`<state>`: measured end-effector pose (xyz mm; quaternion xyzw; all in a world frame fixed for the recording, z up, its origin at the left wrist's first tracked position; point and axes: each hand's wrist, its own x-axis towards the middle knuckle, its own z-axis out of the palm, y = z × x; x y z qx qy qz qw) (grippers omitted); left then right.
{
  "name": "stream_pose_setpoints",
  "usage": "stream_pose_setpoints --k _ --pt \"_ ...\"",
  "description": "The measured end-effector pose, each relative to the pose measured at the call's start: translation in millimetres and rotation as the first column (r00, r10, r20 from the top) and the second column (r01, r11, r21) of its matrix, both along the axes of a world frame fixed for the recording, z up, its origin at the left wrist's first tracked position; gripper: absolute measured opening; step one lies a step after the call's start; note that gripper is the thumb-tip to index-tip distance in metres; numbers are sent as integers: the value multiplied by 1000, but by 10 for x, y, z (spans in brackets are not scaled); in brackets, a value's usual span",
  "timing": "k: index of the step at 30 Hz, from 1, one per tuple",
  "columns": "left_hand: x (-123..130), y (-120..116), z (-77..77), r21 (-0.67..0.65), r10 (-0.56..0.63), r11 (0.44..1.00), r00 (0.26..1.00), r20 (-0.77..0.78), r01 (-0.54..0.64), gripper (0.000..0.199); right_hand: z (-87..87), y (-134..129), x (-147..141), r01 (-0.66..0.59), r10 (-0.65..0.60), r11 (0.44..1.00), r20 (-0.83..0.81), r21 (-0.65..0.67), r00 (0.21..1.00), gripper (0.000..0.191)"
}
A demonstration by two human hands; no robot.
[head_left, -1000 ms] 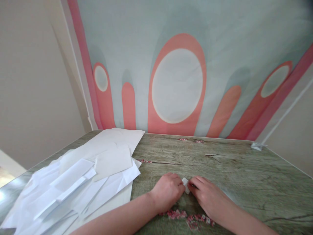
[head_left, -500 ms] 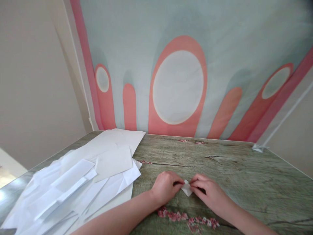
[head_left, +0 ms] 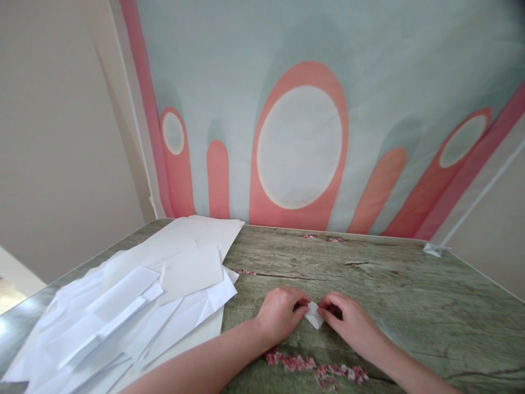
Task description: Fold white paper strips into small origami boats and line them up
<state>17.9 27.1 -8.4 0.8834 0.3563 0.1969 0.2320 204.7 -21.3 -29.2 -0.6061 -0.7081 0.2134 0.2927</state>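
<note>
A small folded piece of white paper (head_left: 314,316) lies between my two hands, just above or on the wood-patterned tabletop. Its lower end comes to a point. My left hand (head_left: 281,312) pinches its left side between thumb and fingers. On the opposite side, my right hand (head_left: 342,314) grips the paper's right edge with thumb and forefinger. The fingertips hide parts of both edges.
A spread heap of white paper sheets (head_left: 180,276), some folded, covers the left of the table (head_left: 394,284). At the far right corner sits a small white folded paper piece (head_left: 432,249). A painted wall panel (head_left: 229,71) rises behind the table.
The fingers of my right hand have shifted slightly and curled closer on the paper's edge. My left hand has barely moved.
</note>
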Motion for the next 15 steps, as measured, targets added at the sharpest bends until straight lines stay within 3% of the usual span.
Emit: stream_pose_setpoints --k 8,15 --pt "-6 0 -57 154 -68 985 996 -59 76 16 -35 34 0 7 -7 998 -14 -63 1000 7" --pt "-13 -109 61 335 -82 921 939 -334 200 14 -48 41 3 5 -5 999 16 -39 1000 8"
